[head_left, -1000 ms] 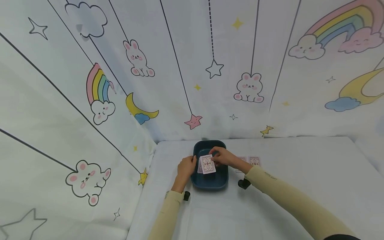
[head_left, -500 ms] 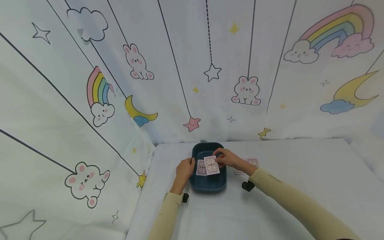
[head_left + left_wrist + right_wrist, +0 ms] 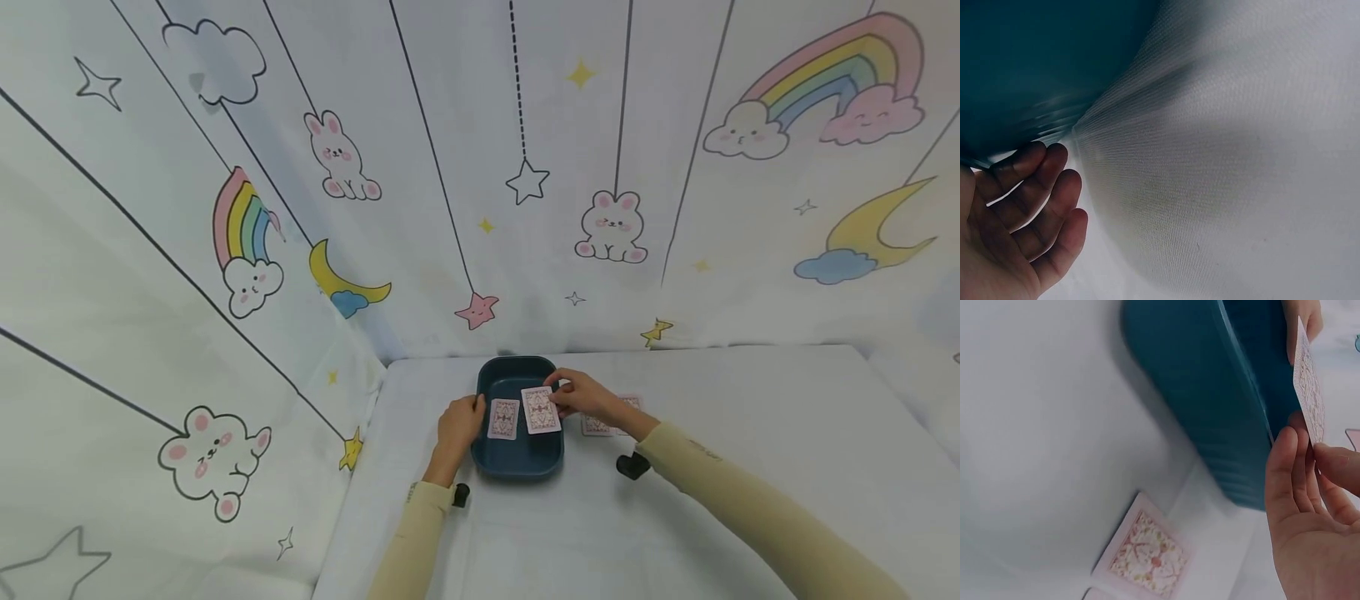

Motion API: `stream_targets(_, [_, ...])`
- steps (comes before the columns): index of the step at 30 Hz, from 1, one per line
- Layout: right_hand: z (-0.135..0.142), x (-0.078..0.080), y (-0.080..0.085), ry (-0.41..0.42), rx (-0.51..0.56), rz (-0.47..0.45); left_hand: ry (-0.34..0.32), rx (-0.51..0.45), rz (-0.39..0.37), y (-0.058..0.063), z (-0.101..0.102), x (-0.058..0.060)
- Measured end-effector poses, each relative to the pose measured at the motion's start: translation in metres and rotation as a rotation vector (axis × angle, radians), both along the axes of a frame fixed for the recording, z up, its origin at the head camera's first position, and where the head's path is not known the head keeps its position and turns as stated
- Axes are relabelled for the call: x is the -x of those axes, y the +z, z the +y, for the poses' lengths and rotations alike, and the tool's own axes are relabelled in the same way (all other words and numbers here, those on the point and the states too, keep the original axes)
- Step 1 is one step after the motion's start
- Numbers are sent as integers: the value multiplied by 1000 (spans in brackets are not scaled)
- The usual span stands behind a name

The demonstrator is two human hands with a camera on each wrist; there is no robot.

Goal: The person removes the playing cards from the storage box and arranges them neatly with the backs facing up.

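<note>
Pinching pink-and-white patterned playing card (image 3: 542, 410) with right hand (image 3: 588, 398) over dark-teal rounded-rectangular tray (image 3: 517, 467), near similar card inside (image 3: 503, 419); apparently gripping tray's left rim with left hand (image 3: 459, 427), contact half-hidden.

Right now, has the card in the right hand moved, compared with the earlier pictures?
Yes: in the head view, the held card has shifted right, relative to the blue tray.

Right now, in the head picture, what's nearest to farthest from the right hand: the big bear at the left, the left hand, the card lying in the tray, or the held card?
1. Held card: pinched by the right hand.
2. Lying card: in the tray, left of the held one.
3. Left hand: at the tray's left side.
4. Big bear: far left, on the backdrop.
</note>
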State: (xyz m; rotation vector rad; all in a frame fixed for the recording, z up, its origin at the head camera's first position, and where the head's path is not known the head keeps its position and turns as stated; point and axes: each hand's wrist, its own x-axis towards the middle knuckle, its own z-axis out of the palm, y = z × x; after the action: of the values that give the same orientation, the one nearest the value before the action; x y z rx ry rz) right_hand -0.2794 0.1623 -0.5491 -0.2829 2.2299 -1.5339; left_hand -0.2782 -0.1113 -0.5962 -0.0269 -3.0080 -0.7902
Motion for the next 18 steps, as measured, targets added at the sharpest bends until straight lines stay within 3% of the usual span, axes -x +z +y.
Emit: stream_targets(18, [44, -4, -13, -44, -37, 15, -6, 10, 14, -3, -1, 0])
